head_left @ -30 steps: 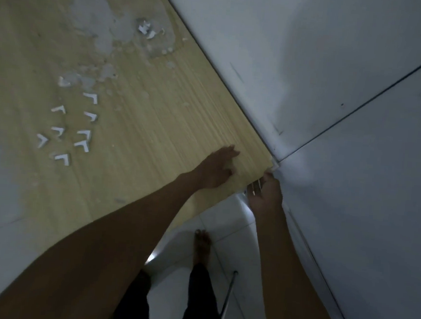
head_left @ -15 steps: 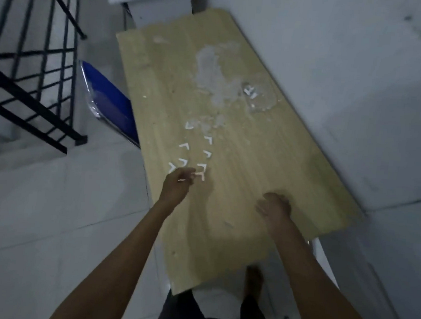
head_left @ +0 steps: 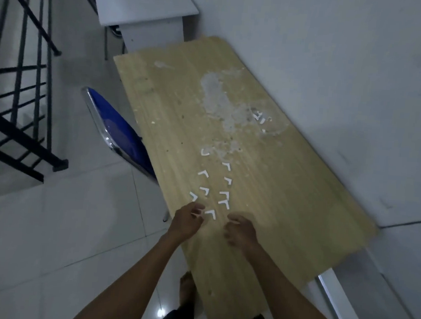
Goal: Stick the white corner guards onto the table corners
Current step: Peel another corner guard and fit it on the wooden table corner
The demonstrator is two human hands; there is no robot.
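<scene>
The wooden worktop (head_left: 277, 189), patchy grey where its surface has peeled, carries 9 white corner guards (head_left: 224, 194) scattered loosely near its middle.

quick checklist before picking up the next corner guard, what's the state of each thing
1. Loose guards within reach: ok. White corner guards lie in a cluster on the wooden table, just ahead of both hands.
2. Nearest guard free to lift: ok. The nearest guard lies flat between the hands, nothing on it.
3. Left hand empty: cannot tell. Its fingertips are curled near something small and white.
4. Right hand empty: cannot tell. Its fingers are curled and what they hide is unclear.
5. Near right table corner already guarded: cannot tell, too small and dim.
</scene>
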